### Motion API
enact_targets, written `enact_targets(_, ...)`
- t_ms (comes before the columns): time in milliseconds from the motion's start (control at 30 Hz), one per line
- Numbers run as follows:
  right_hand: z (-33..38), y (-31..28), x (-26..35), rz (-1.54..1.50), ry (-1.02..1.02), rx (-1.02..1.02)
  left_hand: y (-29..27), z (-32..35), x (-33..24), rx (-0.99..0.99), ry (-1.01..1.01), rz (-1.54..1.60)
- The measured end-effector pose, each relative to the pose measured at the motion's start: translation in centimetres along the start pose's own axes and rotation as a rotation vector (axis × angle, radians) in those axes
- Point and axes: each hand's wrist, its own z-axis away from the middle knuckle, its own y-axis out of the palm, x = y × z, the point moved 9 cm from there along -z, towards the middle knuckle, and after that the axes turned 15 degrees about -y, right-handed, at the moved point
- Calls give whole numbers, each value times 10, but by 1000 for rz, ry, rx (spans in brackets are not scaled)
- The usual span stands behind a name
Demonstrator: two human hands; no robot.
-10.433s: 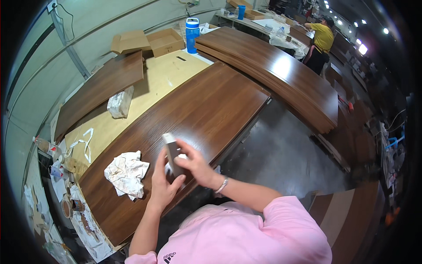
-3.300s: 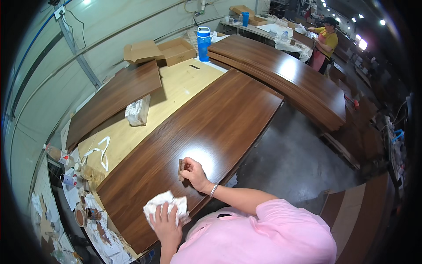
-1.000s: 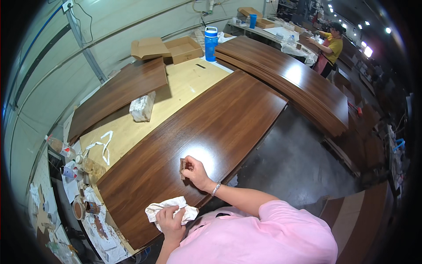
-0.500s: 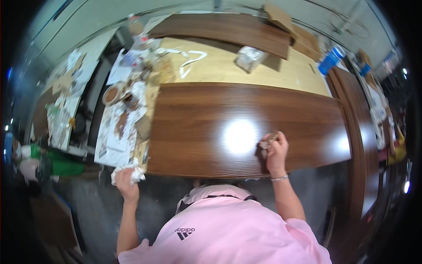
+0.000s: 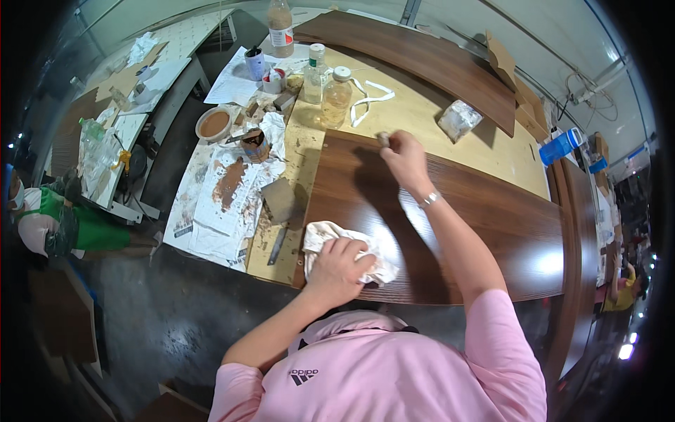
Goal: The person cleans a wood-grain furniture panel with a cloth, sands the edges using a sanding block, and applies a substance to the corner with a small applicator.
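A glossy brown wood-grain board lies on the table in front of me. My left hand rests on its near left part, fingers curled over a bunched white cloth pressed against the surface. Farther back, my right hand is closed at the board's far edge. A small greyish-brown wad sticks out of its fingertips; its exact kind is not clear. Two capped bottles stand just beyond that edge, a yellowish one and a clearer one.
Left of the board, stained paper bears a bowl of brown paste, an open brown-smeared can and a square pad. Behind lie another brown board and a wrapped white block. A blue bottle is at right.
My left hand has brought the cloth from beyond the table's left front corner onto the board. My right hand has gone from the near right area to the far left edge. The view has shifted left.
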Motion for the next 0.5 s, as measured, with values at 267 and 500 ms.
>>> enact_targets(267,-67,112,51,216,-89,67,-1,-1,5,88,-1,91)
enact_targets(500,-55,89,18,356,-39,42,-5,0,14,91,6,144)
